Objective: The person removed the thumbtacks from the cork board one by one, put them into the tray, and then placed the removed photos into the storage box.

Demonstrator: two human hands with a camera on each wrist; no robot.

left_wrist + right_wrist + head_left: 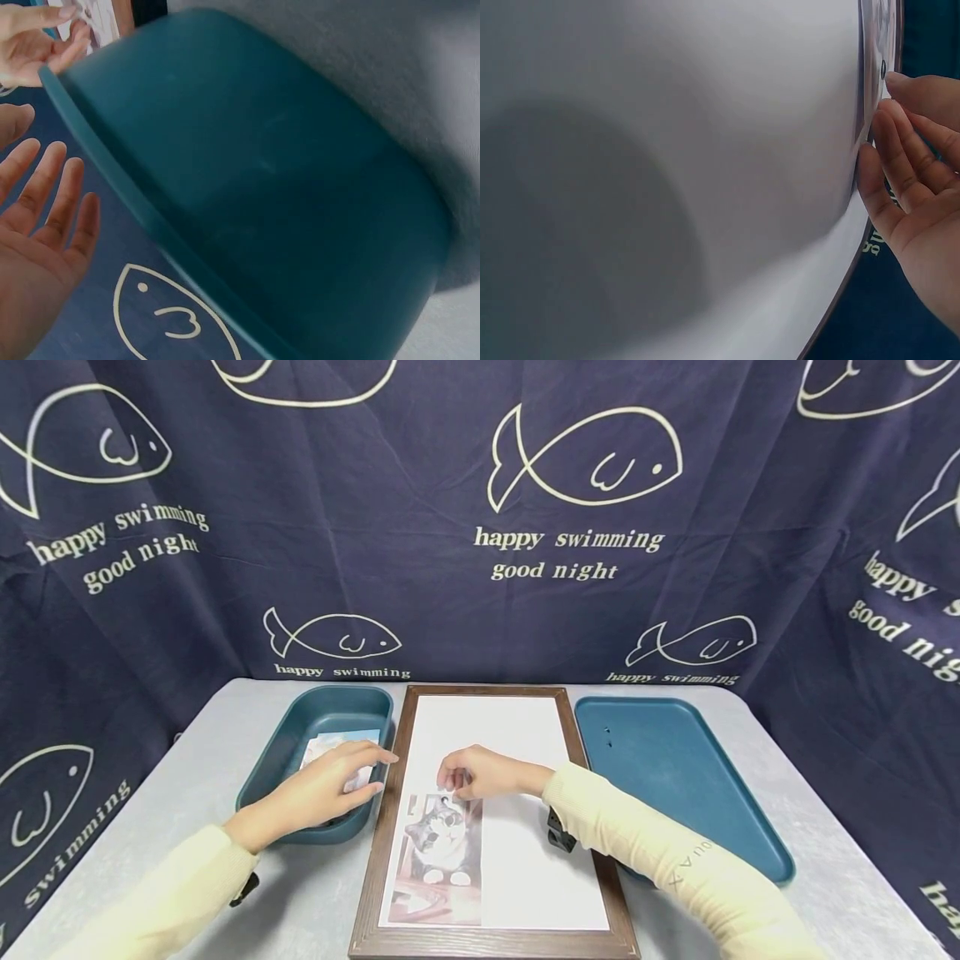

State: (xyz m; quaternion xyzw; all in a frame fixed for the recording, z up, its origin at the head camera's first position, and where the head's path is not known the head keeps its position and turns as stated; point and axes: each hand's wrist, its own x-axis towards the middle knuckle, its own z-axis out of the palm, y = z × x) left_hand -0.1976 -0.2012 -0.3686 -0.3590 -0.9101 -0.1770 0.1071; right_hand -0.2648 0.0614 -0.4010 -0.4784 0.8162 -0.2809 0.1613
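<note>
A cat picture (438, 860) lies on the lower left of a white board (525, 743) framed in brown wood. My right hand (483, 772) is at its top edge, thumb and fingertips pinching the edge in the right wrist view. A small black ring-like spot (883, 70) shows on the picture beside the thumb. Over the right side of a deep teal bin (273, 756) is my left hand (330, 785), fingers spread and holding nothing. Below that hand, cards (322, 745) with a pale blue print lie in the bin, partly covered.
To the right of the board lies a flat teal tray (675, 785), with small dark marks (608, 737) near its upper left. The wooden frame (495, 942) borders the board. A navy curtain (435, 527) with fish drawings hangs behind the grey table (750, 752).
</note>
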